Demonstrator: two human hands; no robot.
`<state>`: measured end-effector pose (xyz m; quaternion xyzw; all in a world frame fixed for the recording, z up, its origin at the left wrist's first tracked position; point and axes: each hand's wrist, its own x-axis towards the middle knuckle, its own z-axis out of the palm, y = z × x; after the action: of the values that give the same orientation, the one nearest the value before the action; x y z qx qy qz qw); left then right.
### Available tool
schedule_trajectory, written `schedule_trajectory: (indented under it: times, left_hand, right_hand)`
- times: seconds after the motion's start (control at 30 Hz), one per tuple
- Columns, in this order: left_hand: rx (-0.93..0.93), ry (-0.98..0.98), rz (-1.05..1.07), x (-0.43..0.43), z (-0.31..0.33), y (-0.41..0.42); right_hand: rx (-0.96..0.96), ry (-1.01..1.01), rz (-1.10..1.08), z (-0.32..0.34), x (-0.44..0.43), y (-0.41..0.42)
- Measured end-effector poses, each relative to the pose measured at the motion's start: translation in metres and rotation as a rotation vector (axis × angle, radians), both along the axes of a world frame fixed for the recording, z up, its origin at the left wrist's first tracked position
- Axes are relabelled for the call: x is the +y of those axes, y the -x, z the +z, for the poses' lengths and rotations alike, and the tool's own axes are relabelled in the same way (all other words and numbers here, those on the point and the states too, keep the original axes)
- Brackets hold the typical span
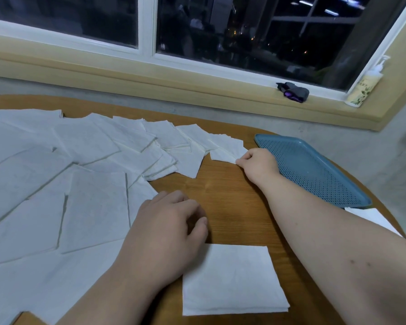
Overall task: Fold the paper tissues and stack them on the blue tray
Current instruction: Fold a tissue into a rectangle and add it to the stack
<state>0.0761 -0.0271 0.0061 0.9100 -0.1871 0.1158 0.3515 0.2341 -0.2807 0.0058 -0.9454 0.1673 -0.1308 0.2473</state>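
Note:
Several white paper tissues (56,184) lie spread over the left half of the round wooden table (230,202). My right hand (258,164) pinches the corner of one small tissue (227,148) at the right end of the spread, just left of the blue perforated tray (314,170), which holds nothing. A folded tissue (232,280) lies flat near the front edge. My left hand (169,228) rests on the table beside its top left corner, fingers curled, holding nothing.
Another white tissue (375,219) lies at the table's right edge, below the tray. On the windowsill behind stand a pump bottle (366,87) and a small grey and purple object (293,92). A dark window fills the background.

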Motion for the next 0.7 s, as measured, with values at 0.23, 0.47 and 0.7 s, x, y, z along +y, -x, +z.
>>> schedule_trajectory:
  times: [0.23,0.47,0.7]
  left_hand:
    - [0.010,0.002,0.002,0.001,0.000,0.000]
    - [0.007,0.085,0.014,0.002,0.001,0.000]
    - [0.056,0.196,-0.146,0.007,0.016,0.020]
  right_hand:
    - [0.006,-0.069,-0.079,0.010,-0.003,0.005]
    - [-0.214,-0.037,0.035,0.049,0.017,0.077]
    - [-0.241,-0.269,0.316,0.084,0.046,0.213]
